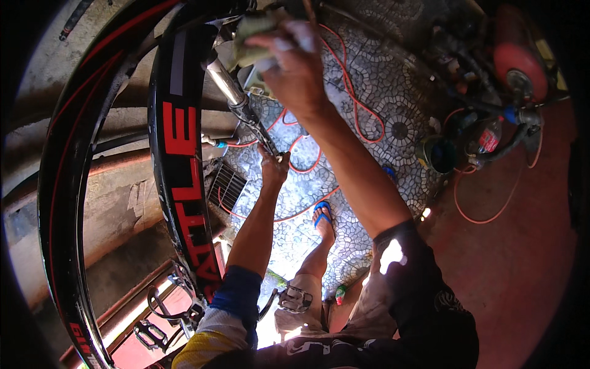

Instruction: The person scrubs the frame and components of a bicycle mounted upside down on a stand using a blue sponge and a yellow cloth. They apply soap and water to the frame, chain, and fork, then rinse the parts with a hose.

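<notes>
A black bicycle frame (179, 154) with large red lettering fills the left side. Its front fork (226, 81) has a shiny silver upper tube and a dark lower leg. My left hand (275, 166) is closed around the low end of that fork leg. Near the top, beside the front of the bike, my right hand (292, 52) is blurred by motion, with white suds on its fingers. It grips a pale green sponge or cloth (253, 38), whose exact kind the blur hides. Pedals (296, 299) show at the lower part of the bike.
An orange hose (353, 101) loops across the pebble-patterned floor (393, 86). A drain grate (227, 186) lies left of my left forearm. At right stand a dark bucket (439, 154), a plastic bottle (490, 136) and a red tank (519, 55).
</notes>
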Demonstrator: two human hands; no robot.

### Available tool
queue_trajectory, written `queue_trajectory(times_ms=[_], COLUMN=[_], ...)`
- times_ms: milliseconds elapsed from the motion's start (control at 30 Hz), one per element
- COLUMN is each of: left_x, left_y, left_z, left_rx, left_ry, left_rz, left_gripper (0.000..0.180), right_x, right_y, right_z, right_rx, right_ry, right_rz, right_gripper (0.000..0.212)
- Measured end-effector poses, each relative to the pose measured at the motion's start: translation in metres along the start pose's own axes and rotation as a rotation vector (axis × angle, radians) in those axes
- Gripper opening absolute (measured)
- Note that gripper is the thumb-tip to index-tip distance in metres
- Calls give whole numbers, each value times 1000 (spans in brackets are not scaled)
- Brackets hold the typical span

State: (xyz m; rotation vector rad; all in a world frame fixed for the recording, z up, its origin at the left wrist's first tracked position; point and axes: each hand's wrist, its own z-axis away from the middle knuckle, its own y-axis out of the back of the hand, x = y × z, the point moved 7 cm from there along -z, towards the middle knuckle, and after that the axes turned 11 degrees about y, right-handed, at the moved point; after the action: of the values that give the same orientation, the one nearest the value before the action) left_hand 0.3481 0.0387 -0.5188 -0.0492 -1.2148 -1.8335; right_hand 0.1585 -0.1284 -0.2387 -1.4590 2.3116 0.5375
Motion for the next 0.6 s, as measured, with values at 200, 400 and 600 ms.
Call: queue_trajectory(times_ms=[200, 400, 600], left_x=[-8, -26, 7], left_y=[-16, -37, -34], left_z=[-14, -23, -18], left_rx=[13, -197, -10], left_ry=[-135, -101, -420], left_rz=[135, 550, -449], left_gripper=[97, 81, 73], right_x=[-40, -11, -26], right_y=[-22, -14, -11], right_z=[6, 12, -15], right_rx=[171, 419, 216], right_ry=[-187, -387, -162], right_rz=[-58, -387, -118], right_gripper=[48, 42, 45])
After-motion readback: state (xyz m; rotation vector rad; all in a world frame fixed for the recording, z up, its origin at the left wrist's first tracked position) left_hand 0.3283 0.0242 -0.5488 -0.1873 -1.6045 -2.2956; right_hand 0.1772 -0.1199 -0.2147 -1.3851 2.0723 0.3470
